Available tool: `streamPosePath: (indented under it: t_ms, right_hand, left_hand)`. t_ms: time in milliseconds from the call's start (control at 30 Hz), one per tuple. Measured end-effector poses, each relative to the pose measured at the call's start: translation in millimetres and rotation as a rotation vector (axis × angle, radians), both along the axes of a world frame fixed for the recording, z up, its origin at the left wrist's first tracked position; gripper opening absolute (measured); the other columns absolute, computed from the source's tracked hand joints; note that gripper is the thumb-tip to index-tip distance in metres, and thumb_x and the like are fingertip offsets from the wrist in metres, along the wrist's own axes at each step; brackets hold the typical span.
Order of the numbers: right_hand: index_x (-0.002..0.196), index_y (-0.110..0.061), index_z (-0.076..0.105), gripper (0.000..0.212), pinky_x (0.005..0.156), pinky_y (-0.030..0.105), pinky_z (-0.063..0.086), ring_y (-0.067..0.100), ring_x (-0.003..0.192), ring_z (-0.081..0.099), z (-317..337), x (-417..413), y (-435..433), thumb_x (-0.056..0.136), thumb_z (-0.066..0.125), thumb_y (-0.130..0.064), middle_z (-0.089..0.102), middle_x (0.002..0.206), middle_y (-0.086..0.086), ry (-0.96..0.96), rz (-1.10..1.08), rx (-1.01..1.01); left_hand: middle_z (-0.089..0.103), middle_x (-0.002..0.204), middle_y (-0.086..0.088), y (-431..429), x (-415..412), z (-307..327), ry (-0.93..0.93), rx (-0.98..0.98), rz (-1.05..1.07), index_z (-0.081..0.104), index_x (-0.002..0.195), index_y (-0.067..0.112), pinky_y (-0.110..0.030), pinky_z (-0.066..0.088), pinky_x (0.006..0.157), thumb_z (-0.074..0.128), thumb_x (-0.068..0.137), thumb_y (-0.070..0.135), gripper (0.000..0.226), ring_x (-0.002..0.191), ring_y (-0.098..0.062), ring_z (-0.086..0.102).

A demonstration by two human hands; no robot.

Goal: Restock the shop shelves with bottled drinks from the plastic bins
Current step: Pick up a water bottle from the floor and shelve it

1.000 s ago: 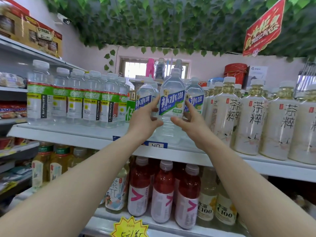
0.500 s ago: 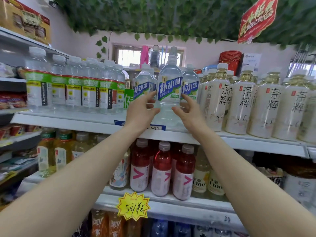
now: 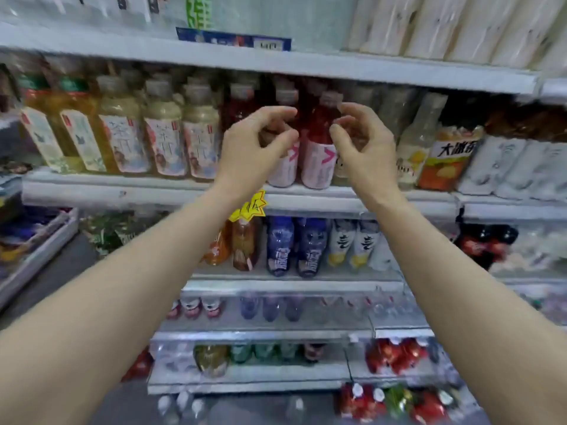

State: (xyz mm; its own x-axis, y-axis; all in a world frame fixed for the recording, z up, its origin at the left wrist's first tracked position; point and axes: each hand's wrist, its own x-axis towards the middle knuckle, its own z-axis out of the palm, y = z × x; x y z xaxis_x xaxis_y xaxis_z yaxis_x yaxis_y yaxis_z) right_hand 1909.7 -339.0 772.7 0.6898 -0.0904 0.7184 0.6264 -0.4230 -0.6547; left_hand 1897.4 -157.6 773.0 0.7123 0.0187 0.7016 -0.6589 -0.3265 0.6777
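My left hand [image 3: 254, 145] and my right hand [image 3: 359, 142] hover side by side in front of the second shelf, fingers loosely curled, holding nothing. Between and behind them stand red drink bottles [image 3: 319, 148] with pink-and-white labels. The bases of the clear water bottles [image 3: 306, 23] show blurred on the top shelf [image 3: 276, 61], above both hands. No plastic bin is in view.
Pale tea bottles [image 3: 165, 139] fill the second shelf to the left, yellow-labelled bottles [image 3: 448, 161] the right. A yellow star price tag [image 3: 251, 207] hangs below my left wrist. Blue bottles [image 3: 279, 246] and lower shelves of drinks follow. Clear bottle tops [image 3: 184, 406] stand near the floor.
Both hands have let go of the clear blue-labelled bottle on the top shelf and dropped to the second shelf's level. The view has tilted sharply downward.
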Motion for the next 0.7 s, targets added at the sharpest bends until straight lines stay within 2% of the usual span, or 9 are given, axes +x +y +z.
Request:
streamPosePath:
  t_ms: [67, 167, 267, 333, 433, 600, 700]
  right_hand:
    - [0.123, -0.013, 0.064, 0.027, 0.079, 0.021, 0.052, 0.014, 0.092, 0.066, -41, -15, -3, 0.097, 0.061, -0.017, 0.068, 0.100, 0.000, 0.066, -0.001, -0.013]
    - [0.120, -0.015, 0.066, 0.023, 0.075, 0.019, 0.050, 0.012, 0.087, 0.065, -111, -34, -7, 0.097, 0.062, -0.016, 0.068, 0.097, -0.003, 0.190, -0.003, 0.006]
    - [0.117, -0.016, 0.067, 0.021, 0.075, 0.019, 0.050, 0.015, 0.085, 0.063, -180, -49, -9, 0.096, 0.062, -0.012, 0.068, 0.096, -0.005, 0.326, 0.019, 0.032]
    - [0.115, -0.014, 0.068, 0.020, 0.074, 0.019, 0.050, 0.015, 0.082, 0.062, -222, -58, -13, 0.096, 0.063, -0.010, 0.068, 0.095, -0.006, 0.426, 0.026, 0.044]
    - [0.115, -0.014, 0.067, 0.021, 0.074, 0.014, 0.047, 0.005, 0.079, 0.059, -281, -71, -24, 0.096, 0.063, -0.007, 0.068, 0.093, -0.007, 0.579, 0.040, 0.031]
    - [0.119, -0.019, 0.065, 0.029, 0.078, 0.016, 0.050, 0.008, 0.087, 0.065, -382, -91, -51, 0.093, 0.065, -0.005, 0.070, 0.102, -0.005, 0.805, 0.052, -0.013]
    - [0.117, -0.025, 0.064, 0.036, 0.074, 0.017, 0.052, 0.001, 0.084, 0.063, -442, -104, -68, 0.092, 0.065, 0.000, 0.069, 0.105, -0.007, 0.918, 0.036, -0.006]
  left_hand:
    - [0.067, 0.083, 0.010, -3, -9, -39, 0.096, 0.002, -0.044, 0.067, 0.107, 0.028, -0.044, 0.059, 0.077, 0.067, 0.088, 0.017, 0.022, 0.072, -0.008, 0.064]
    - [0.071, 0.088, 0.007, -7, -23, -105, 0.268, 0.018, -0.085, 0.068, 0.104, 0.034, -0.039, 0.059, 0.078, 0.068, 0.086, 0.022, 0.021, 0.079, -0.017, 0.068]
    - [0.071, 0.088, 0.010, -9, -37, -168, 0.415, 0.073, -0.095, 0.072, 0.106, 0.025, -0.020, 0.051, 0.073, 0.069, 0.089, 0.016, 0.019, 0.074, 0.000, 0.063]
    - [0.070, 0.087, 0.009, -12, -47, -207, 0.521, 0.067, -0.094, 0.073, 0.106, 0.019, -0.017, 0.050, 0.074, 0.069, 0.089, 0.010, 0.020, 0.071, 0.004, 0.061]
    - [0.068, 0.084, 0.011, -18, -57, -264, 0.673, 0.047, -0.091, 0.071, 0.103, 0.022, -0.009, 0.044, 0.072, 0.069, 0.089, 0.006, 0.022, 0.071, 0.007, 0.060]
    - [0.068, 0.088, 0.008, -34, -72, -366, 0.881, 0.031, -0.065, 0.070, 0.107, 0.024, -0.014, 0.049, 0.078, 0.070, 0.087, 0.004, 0.028, 0.076, -0.001, 0.062]
    - [0.067, 0.094, 0.003, -45, -79, -431, 1.001, -0.004, -0.053, 0.065, 0.104, 0.034, -0.025, 0.055, 0.085, 0.070, 0.086, 0.001, 0.039, 0.081, -0.003, 0.064]
